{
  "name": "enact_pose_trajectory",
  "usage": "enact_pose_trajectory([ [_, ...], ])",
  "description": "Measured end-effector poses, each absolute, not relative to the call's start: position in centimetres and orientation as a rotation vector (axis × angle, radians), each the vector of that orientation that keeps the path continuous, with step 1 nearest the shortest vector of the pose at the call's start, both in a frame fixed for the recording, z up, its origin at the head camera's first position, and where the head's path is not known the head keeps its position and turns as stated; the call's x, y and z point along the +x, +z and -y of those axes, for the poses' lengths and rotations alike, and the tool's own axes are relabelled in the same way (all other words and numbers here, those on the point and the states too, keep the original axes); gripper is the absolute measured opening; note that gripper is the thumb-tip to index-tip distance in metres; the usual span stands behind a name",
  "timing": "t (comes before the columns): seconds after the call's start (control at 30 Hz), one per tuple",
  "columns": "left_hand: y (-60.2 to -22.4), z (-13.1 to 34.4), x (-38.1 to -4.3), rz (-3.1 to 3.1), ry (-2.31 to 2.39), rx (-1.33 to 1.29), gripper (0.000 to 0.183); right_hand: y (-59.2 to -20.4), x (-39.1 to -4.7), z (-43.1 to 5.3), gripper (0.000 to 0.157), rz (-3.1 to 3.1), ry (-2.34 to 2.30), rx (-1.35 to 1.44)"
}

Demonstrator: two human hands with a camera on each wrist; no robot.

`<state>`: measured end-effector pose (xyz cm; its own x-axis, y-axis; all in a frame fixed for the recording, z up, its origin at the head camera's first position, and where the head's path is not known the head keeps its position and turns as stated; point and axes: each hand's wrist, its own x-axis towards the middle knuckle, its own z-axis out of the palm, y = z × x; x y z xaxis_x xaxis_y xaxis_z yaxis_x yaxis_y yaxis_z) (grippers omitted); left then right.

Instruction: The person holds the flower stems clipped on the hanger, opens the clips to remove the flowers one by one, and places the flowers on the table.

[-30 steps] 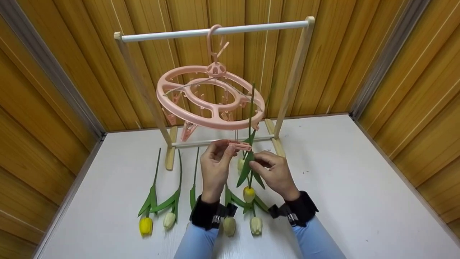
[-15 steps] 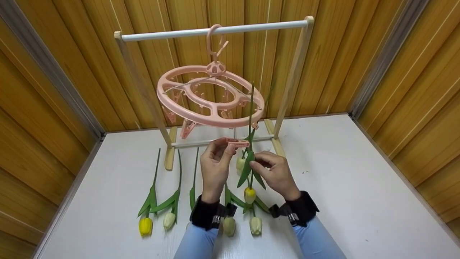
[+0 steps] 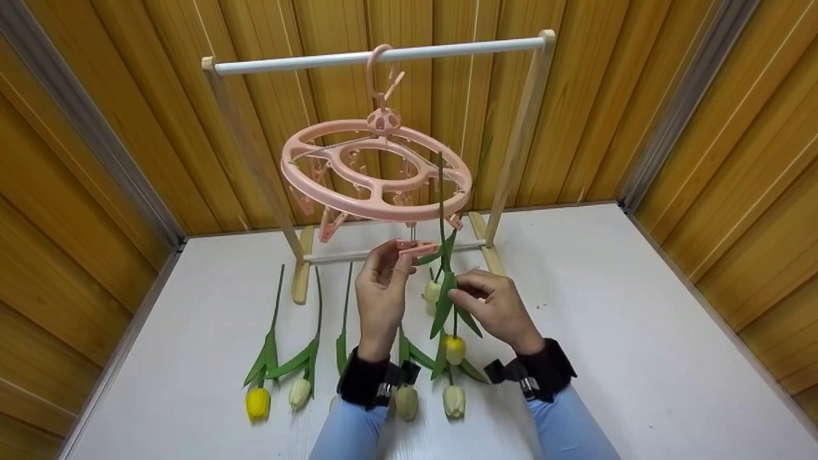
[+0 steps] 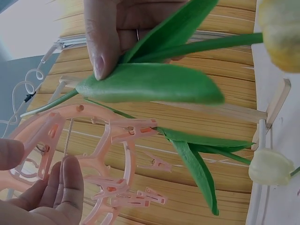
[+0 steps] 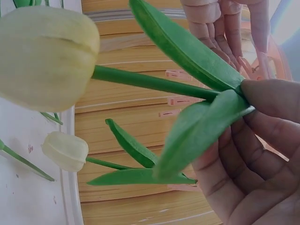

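My left hand point(image 3: 382, 287) pinches a pink clothespin point(image 3: 418, 248) that hangs below the pink round drying hanger point(image 3: 377, 207). In the left wrist view the thumb and fingers press the handles of this clothespin point(image 4: 46, 143). Just right of it, my right hand point(image 3: 495, 306) pinches a yellow tulip point(image 3: 455, 350) at its leaves, bloom downward and stem pointing up. The right wrist view shows thumb and fingers at the base of the leaves point(image 5: 197, 126). The stem's upper end passes in front of the hanger's rim. Behind hangs a white tulip point(image 4: 271, 166), bloom down, from another clothespin point(image 4: 133, 129).
The hanger hooks over the white rod of a wooden stand point(image 3: 530, 128). On the white table point(image 3: 607, 332) lie several tulips, among them a yellow one point(image 3: 258, 404) and a white one point(image 3: 300, 393) at the left. Wood-patterned walls surround the table.
The clothespin has shifted slightly up and left, and now looks parted into a V. The tulip's bloom has swung right and its stem tip left as my right hand moved slightly right.
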<state>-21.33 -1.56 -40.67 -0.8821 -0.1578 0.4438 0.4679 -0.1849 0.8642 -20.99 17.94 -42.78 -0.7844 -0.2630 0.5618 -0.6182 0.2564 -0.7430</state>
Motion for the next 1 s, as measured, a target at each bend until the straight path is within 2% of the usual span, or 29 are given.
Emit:
enact_pose_trajectory([
  [0.53,-40.6,1.7,-21.2,1.752,-2.062,-0.389,0.037,-41.7,-20.5,-20.1,0.015,2.279,1.482,0.711],
  [1.0,-41.0,1.8,-21.1,2.038,-1.345,-0.514,0.036,-41.4,-20.2,-22.0,0.017,2.324,1.518,0.574],
])
